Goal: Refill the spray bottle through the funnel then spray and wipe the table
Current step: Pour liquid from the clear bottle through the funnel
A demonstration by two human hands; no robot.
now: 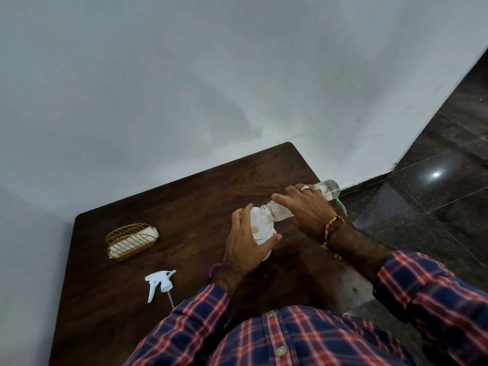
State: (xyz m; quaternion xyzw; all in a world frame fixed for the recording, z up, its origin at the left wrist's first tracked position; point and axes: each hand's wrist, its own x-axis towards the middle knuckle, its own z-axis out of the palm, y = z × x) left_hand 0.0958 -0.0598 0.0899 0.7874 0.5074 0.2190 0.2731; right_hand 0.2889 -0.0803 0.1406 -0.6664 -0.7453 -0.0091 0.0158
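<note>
My right hand [307, 210] grips a clear plastic water bottle [330, 190], tipped nearly flat with its open mouth over a white funnel [260, 227]. The funnel sits on top of the white spray bottle, which my left hand [244, 249] holds around its upper part; most of that bottle is hidden by the hand. The white trigger spray head [158, 283], with its dip tube, lies loose on the dark wooden table [184, 207] to the left of my left arm.
A gold wire holder [130, 240] with a white cloth in it stands on the table's left side. A white wall runs along the table's far edge. Dark glossy floor [435, 207] lies beyond the table's right edge. A green object pokes out behind my right wrist.
</note>
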